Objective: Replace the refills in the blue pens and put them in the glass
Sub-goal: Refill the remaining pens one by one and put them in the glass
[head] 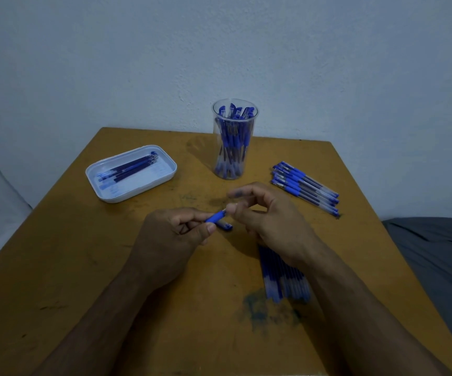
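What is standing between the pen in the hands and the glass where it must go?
Nothing visible. The pen, held by the left hand and right hand, faces bare table up to the glass, whose mouth is open.

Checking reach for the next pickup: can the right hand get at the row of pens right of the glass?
Probably yes: the row of pens lies open on the table just beyond the right hand, though it is busy at the held pen.

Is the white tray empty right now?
No, the white tray on the table's left side holds several dark blue refills lying side by side.
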